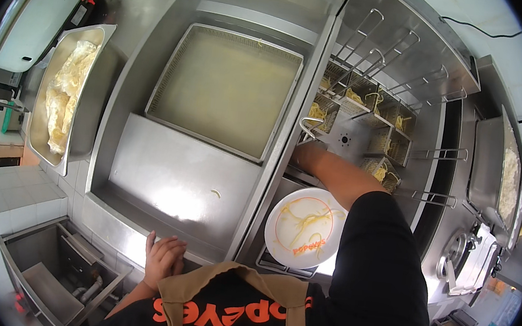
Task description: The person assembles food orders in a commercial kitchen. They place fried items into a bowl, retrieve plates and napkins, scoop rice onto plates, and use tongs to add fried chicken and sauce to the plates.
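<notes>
My left hand (164, 259) rests at the front edge of the steel basin, fingers stretched out and holding nothing. My right arm reaches into the steel unit on the right. There my right hand (307, 156) is beside a wire basket (322, 111) with pale yellow noodle-like strands and under its curved metal handle (307, 126). Its fingers are hidden, so a grip does not show. More small baskets (393, 147) stand around a round perforated drain (345, 139), several with strands in them. Before the right forearm lies a white plate (272, 230) with leftover strands.
A large rectangular mesh tray (213, 133) with cloudy liquid sits in the left basin. At far left stands a deep steel pan (88, 111) with pale contents. Long basket handles (445, 155) stick out to the right. Another pan (486, 156) holds white flour-like stuff.
</notes>
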### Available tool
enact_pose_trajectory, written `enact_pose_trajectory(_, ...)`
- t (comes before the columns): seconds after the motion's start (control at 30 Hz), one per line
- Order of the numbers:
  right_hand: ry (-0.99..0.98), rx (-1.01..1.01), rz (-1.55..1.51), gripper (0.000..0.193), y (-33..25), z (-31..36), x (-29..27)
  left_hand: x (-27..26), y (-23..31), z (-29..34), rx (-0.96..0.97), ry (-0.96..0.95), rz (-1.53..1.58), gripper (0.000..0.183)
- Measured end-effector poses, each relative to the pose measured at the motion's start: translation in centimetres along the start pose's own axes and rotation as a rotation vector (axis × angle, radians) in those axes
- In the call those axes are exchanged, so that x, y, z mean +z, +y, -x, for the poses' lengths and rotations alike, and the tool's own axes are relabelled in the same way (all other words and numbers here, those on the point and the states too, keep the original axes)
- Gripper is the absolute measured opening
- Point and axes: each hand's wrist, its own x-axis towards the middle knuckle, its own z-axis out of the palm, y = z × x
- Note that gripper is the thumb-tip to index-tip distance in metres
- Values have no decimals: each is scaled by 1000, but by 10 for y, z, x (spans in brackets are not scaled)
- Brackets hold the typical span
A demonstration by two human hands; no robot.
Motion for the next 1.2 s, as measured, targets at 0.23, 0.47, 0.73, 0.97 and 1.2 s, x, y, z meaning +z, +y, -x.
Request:
enact_pose_trajectory(0.23,91,-144,123,23,-2,26,-19,0,0,-1,1,9,-10,28)
enact_pose_trajectory(0.47,643,-25,-1018,39,18,149,-61,0,-1,-1,10,1,17,28)
enact_pose_trajectory(0.73,1075,-44,-1494,48,25,199,-13,-13,11,-15,106,145,130,35)
enact_pose_trajectory(0.97,839,-473,-1828,56,-121,223,1,-25,98,-76,449,245,800,59)
enact_pose_trajectory(1.2,470,-579,-2230,59,-224,209,-1,-52,117,-41,308,99,740,49)
